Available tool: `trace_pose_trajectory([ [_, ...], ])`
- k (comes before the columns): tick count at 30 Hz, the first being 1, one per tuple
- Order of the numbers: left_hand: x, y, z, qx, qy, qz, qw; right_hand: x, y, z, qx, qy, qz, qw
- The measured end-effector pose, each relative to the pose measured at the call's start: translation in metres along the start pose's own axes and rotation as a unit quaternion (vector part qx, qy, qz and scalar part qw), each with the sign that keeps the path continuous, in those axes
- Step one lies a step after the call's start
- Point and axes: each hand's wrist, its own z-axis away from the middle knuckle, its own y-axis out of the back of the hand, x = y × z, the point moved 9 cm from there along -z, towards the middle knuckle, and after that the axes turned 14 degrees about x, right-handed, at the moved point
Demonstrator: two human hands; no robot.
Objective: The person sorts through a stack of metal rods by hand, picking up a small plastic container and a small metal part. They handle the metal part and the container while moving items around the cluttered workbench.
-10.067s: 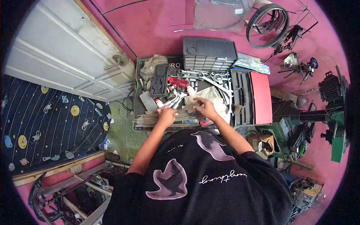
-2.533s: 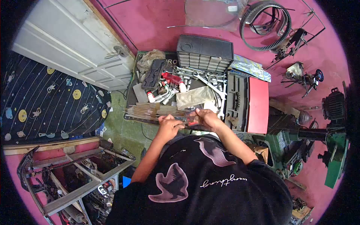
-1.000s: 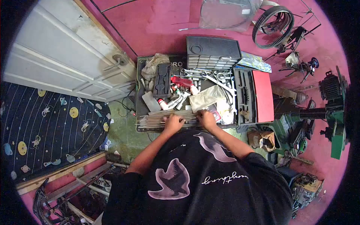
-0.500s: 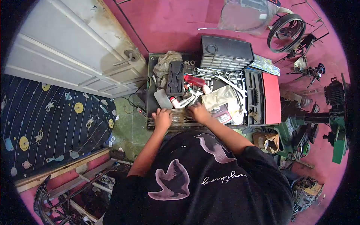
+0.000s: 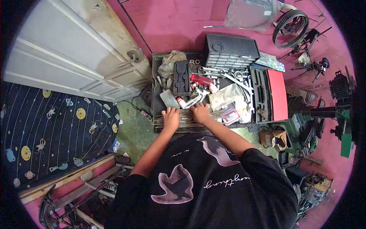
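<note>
A spread of thin metal rods [image 5: 185,119] lies crosswise along the front edge of the cluttered worktop, right before my body. My left hand [image 5: 171,117] rests over its left part, the fingers bent down around the rods. Close by on the right, my right hand [image 5: 200,113] is curled over the same rods; its fingertips are partly hidden. A flat grey metal plate [image 5: 169,99] lies just beyond my left hand. Between the hands, a little farther back, is a metal tool with a red-and-white end [image 5: 180,102].
Several wrenches [image 5: 238,79], a black plastic tray [image 5: 181,77] and a cream cloth or bag [image 5: 223,97] crowd the worktop. Behind stands a black drawer cabinet [image 5: 231,47]; a red panel [image 5: 277,94] edges the right side. A white door [image 5: 76,49] is on the left.
The hands have moved slightly closer together over the rods, the right one shifting a little left. The whole view has shifted slightly with the head.
</note>
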Motion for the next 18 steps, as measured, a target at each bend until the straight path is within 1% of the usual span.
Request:
trace_pose_trajectory([
  [1,0.002,0.002,0.0,0.008,-0.007,0.003,1.0,-0.001,0.003,0.001,0.007,0.001,-0.01,1.0],
  [3,0.003,0.002,0.001,0.005,-0.009,0.009,1.0,0.002,0.001,0.003,-0.007,-0.009,-0.021,1.0],
  [5,0.008,0.001,0.001,0.004,-0.012,0.015,1.0,0.009,0.007,0.003,0.036,-0.03,-0.061,0.997],
  [6,0.014,0.01,-0.001,0.03,-0.009,0.033,0.999,0.012,0.011,0.004,0.036,-0.03,-0.06,0.997],
  [7,0.021,0.021,-0.005,0.056,-0.006,0.05,0.997,0.016,0.019,0.004,0.036,-0.031,-0.093,0.994],
  [8,0.028,0.028,-0.007,0.057,-0.007,0.05,0.997,0.019,0.028,0.006,0.038,-0.031,-0.127,0.991],
  [9,0.038,0.039,-0.011,0.061,-0.015,0.075,0.995,0.023,0.038,0.009,0.039,-0.032,-0.127,0.991],
  [11,0.057,0.05,-0.019,0.065,-0.026,0.1,0.992,0.028,0.074,0.015,0.108,-0.003,-0.191,0.976],
  [13,0.078,0.048,-0.024,0.038,-0.028,0.183,0.982,0.044,0.096,0.024,0.123,0.011,-0.21,0.97],
  [15,0.102,0.046,-0.034,0.033,-0.03,0.195,0.98,0.067,0.118,0.039,0.114,0.062,-0.388,0.913],
  [16,0.104,0.045,-0.036,0.029,-0.004,0.214,0.976,0.088,0.126,0.047,0.113,-0.005,-0.392,0.913],
  [17,0.106,0.043,-0.037,0.023,0.022,0.234,0.972,0.12,0.123,0.057,0.155,-0.055,-0.365,0.916],
  [18,0.109,0.047,-0.039,0.042,0.047,0.264,0.962,0.155,0.121,0.07,0.196,-0.105,-0.336,0.915],
])
